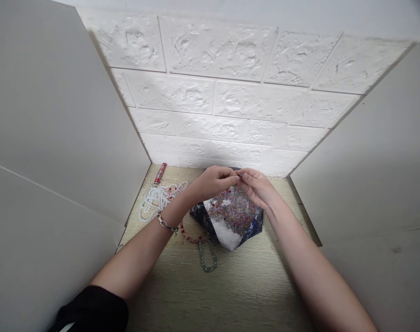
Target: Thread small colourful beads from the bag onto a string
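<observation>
Lying left of the box (255,227), the white strands (150,196) form a loose heap, probably placed there to be clear of your working space. The red stick (160,173) sits at the heap's far side, also left of the box; its use cannot be told. Your bracelet (163,221) hangs at the left wrist, just left of the box. The pink strand (192,239) curves along the box's near left side. Your left hand (215,180) reaches over the box's far left part, thumb and forefinger pressed together at the tips; whether anything is caught between them cannot be told. The green strand (208,269) lies in a narrow loop in front of the box. Mixed beads (230,207) fill much of the box, whose walls presumably stop them rolling away. Your right hand (256,184) comes in over the box's far right part, thumb and forefinger pinching a small dark piece (240,174) that cannot be identified. That piece is above the far part of the box, where your fingertips meet, perhaps so that one hand steadies the other and anything dropped lands among the beads.
</observation>
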`<state>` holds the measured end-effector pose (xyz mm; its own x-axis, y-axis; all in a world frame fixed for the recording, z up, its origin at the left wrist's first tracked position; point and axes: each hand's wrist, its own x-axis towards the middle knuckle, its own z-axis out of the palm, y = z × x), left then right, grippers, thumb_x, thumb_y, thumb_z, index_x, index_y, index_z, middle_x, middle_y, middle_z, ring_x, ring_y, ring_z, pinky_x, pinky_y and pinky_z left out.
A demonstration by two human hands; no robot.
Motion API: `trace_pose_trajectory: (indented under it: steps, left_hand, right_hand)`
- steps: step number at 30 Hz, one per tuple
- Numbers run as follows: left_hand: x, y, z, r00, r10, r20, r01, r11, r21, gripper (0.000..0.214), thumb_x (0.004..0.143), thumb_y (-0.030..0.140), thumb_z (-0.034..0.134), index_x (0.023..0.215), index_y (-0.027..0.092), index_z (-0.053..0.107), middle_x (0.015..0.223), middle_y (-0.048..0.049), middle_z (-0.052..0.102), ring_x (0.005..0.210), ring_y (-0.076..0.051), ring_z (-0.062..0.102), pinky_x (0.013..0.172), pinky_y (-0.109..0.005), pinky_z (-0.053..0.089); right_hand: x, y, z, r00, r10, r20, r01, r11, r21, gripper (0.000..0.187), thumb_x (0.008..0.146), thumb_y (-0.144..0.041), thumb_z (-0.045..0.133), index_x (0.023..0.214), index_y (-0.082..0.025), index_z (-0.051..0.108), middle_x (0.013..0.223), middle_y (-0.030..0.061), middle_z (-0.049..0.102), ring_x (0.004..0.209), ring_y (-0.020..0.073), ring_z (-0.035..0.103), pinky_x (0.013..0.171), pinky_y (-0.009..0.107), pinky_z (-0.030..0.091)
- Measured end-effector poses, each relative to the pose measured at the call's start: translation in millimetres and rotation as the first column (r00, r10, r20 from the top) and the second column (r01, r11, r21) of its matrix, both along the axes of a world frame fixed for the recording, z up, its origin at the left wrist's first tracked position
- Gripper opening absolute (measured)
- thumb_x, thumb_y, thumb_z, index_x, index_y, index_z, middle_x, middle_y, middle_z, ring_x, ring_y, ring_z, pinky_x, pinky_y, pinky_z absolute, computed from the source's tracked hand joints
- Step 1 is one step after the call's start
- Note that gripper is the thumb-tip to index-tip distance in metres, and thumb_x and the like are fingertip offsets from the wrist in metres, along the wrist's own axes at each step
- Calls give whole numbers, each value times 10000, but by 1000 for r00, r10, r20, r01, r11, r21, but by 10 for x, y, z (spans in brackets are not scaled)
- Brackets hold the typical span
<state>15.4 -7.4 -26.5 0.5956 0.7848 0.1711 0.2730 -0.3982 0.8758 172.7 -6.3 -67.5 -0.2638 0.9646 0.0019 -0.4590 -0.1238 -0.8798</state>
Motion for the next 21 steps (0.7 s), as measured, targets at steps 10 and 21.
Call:
trace_pose_trajectory:
  steps: [10, 21]
  left_hand:
    - [2, 21, -23, 1000, -2, -6, 2, 1000, 2, 241, 717, 318, 390, 557, 141, 420, 518, 46, 302, 494, -54, 284, 461, -202, 232]
    - [-4, 17, -25, 999, 10, -32, -11, 1000, -6, 270, 719, 350, 403, 556, 137, 428, 514, 45, 317, 492, -54, 292, 454, -195, 234]
  right_hand:
    - [-9, -1, -2, 1000, -2, -16, 2, 1000, -12, 193, 522, -231, 705, 689, -164, 635, 677, -16, 641, 637, 49, 585, 639, 98, 474]
    - [-8, 5, -8, 1000, 20, -3, -20, 999, 24, 158, 552, -207, 687, 698, -169, 638, 708, -14, 645, 662, 53, 587, 657, 109, 472]
